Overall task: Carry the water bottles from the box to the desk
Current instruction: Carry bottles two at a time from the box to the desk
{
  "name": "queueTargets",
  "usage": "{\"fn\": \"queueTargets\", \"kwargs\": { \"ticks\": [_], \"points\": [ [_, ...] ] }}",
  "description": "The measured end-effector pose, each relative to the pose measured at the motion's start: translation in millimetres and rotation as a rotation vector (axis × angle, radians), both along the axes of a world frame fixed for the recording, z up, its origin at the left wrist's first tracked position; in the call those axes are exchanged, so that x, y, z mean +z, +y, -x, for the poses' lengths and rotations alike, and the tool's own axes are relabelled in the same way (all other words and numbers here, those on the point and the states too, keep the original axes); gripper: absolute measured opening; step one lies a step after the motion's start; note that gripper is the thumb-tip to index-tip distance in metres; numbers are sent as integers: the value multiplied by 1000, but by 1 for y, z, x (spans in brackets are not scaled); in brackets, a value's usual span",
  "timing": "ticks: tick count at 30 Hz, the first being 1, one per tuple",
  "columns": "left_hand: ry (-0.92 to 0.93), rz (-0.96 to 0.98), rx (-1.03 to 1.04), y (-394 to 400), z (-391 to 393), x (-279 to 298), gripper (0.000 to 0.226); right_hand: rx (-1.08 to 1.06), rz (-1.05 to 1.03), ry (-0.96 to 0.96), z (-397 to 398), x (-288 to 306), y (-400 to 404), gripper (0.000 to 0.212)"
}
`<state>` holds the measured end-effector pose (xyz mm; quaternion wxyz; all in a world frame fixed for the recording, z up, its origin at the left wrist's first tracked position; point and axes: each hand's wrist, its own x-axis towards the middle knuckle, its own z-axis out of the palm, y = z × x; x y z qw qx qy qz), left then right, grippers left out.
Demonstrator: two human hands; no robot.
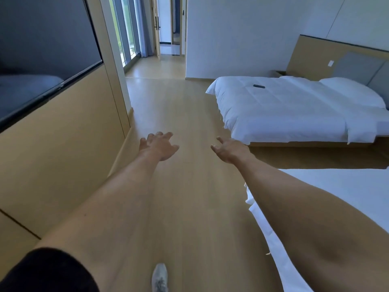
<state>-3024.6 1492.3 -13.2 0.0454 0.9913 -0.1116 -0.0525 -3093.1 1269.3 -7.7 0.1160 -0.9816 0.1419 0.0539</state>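
No water bottle, box or desk shows in the head view. Both my arms stretch forward over the wooden floor. My left hand (159, 146) is held out with fingers spread and relaxed, holding nothing. My right hand (228, 150) is also empty, its fingers loosely extended. The two hands are about a forearm's width apart in mid air.
A white bed (294, 108) with a dark remote (259, 86) on it stands at the right; a second bed (328, 207) lies close at the lower right. A wall-mounted TV (42, 60) and wooden panelling line the left. The wooden floor (179, 106) leads to a corridor with a door (166, 24).
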Motion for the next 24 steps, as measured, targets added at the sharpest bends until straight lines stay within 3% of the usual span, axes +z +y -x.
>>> {"fn": "queueTargets", "kwargs": {
  "ticks": [13,24],
  "points": [
    [60,-21,-82,18,-257,-6,66,-83,29,57,-234,-3,5,60],
    [100,35,-121,-21,-413,-14,61,-124,-1,143,-378,-16,-40,64]
  ]
}}
